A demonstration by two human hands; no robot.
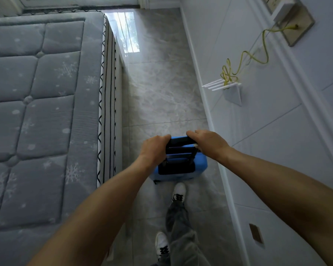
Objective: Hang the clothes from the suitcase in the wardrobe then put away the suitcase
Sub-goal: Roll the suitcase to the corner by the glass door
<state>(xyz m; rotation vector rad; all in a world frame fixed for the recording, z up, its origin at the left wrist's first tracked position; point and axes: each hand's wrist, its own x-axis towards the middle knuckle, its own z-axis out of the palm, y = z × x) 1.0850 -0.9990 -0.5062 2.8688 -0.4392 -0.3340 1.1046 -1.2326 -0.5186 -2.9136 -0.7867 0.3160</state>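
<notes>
Outstretched left hand point(155, 148) and right hand point(208, 143) clamped on handle point(179, 140) of blue suitcase point(201, 166), grey mattress point(37, 93) at left

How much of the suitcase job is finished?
No clothes or wardrobe show, so hanging can't be checked. The blue suitcase stands upright on the floor beside the bed. The left hand and right hand hold its grip, pull handle extended. Putting it away looks left.
</notes>
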